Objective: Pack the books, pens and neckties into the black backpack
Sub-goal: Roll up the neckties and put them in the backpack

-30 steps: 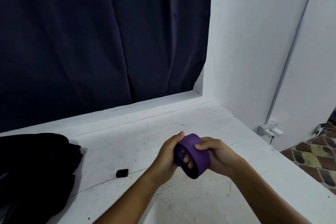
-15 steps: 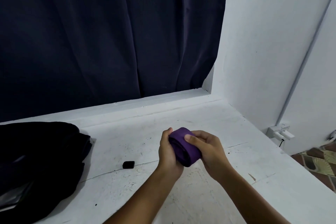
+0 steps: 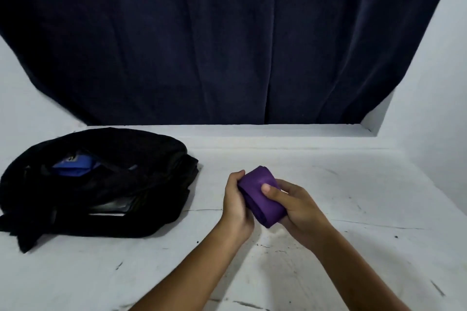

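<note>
Head view: both hands meet above the white table (image 3: 328, 247), well to the right of the black backpack (image 3: 101, 184). Left hand (image 3: 236, 206) curls its fingers round the near-left side of a rolled purple necktie (image 3: 261, 197); right hand (image 3: 295, 207) grips the other side, thumb pressed on top. The roll's long axis runs from far-left to near-right, its near end pointing down toward the table. The backpack lies flat, its opening gaping, with a blue item (image 3: 73, 165) showing inside.
</note>
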{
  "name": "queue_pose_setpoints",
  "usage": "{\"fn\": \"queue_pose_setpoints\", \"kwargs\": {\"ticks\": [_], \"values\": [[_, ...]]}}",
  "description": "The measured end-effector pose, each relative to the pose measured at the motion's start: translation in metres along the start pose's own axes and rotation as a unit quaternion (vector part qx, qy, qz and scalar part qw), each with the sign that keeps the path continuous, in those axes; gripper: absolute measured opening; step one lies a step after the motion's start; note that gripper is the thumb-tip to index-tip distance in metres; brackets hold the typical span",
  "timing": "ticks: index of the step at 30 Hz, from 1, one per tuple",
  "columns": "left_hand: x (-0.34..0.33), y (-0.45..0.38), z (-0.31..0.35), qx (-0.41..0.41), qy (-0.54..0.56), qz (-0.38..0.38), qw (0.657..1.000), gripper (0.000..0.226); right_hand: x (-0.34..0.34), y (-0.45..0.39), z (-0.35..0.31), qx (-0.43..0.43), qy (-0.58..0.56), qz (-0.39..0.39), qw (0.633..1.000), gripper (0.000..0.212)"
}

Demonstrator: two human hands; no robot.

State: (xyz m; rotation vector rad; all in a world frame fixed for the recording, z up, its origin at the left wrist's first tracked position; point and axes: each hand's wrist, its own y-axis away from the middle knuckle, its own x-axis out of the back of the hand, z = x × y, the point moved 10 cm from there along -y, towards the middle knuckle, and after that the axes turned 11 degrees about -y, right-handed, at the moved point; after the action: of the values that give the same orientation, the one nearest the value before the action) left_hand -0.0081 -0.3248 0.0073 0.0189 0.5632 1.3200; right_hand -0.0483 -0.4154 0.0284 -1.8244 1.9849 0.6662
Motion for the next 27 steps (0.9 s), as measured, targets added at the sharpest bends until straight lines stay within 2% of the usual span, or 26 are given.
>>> {"fn": "queue_pose_setpoints", "kwargs": {"ticks": [4,8,11,16,20,22,23,24,25,27], "values": [[0.055,0.012,0.043,-0.091,-0.101,0.050,0.990,0.023,-0.038,-0.019,0.011,0.001,0.042,-0.030,0.999,0.059],[0.097,0.034,0.072,-0.108,-0.177,0.014,0.978,0.015,-0.083,-0.031,0.024,0.001,0.070,-0.060,0.996,0.044],[0.132,0.046,0.088,-0.108,-0.147,0.002,0.983,0.024,-0.125,-0.038,0.039,-0.003,0.092,-0.091,0.992,0.039],[0.199,0.066,0.128,-0.162,-0.083,0.042,0.982,0.028,-0.195,-0.047,0.075,-0.076,0.087,-0.152,0.982,0.052],[0.252,0.081,0.167,-0.213,-0.154,0.083,0.961,0.034,-0.248,-0.052,0.102,-0.092,0.050,-0.176,0.979,0.052],[0.281,0.081,0.186,-0.226,-0.224,0.102,0.943,0.024,-0.266,-0.057,0.114,-0.071,0.054,-0.154,0.984,0.053],[0.298,0.082,0.201,-0.255,-0.265,0.130,0.921,0.016,-0.270,-0.060,0.118,-0.053,0.070,-0.131,0.987,0.052],[0.318,0.085,0.223,-0.308,-0.320,0.173,0.879,0.009,-0.274,-0.064,0.122,-0.026,0.099,-0.105,0.989,0.050],[0.333,0.090,0.247,-0.376,-0.388,0.219,0.812,0.007,-0.276,-0.066,0.123,0.005,0.138,-0.080,0.987,0.051],[0.348,0.093,0.283,-0.485,-0.522,0.266,0.649,0.017,-0.281,-0.068,0.123,0.065,0.223,-0.037,0.972,0.055]]}}
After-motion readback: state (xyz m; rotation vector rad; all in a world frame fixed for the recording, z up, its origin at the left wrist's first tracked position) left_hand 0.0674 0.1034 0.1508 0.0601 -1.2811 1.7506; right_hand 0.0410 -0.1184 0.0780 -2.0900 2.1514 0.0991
